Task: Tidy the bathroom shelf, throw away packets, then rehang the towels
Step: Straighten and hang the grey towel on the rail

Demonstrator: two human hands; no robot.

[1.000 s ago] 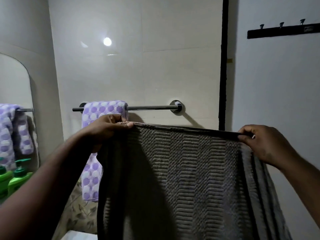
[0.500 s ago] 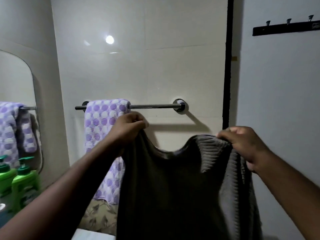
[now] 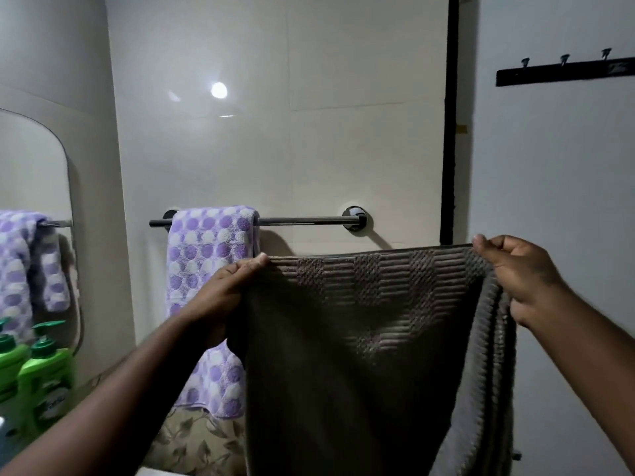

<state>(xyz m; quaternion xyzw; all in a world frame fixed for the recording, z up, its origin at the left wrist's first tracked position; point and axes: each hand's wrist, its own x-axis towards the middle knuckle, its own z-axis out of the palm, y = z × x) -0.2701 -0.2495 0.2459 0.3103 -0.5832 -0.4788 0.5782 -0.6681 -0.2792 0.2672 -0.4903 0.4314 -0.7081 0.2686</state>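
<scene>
I hold a grey-brown ribbed towel stretched out flat in front of me, just below the chrome towel rail. My left hand pinches its top left corner. My right hand grips the top right corner, where extra folds of the towel hang down. A purple and white spotted towel hangs over the left end of the rail; the right part of the rail is bare.
A mirror on the left wall reflects the spotted towel. Two green pump bottles stand below it. A black hook strip is mounted high on the right wall, beside a dark vertical door edge.
The towel's top edge sagged between my hands half a second ago; now it is pulled taut again, with my hands spread apart and the towel folded narrower than a second ago.
</scene>
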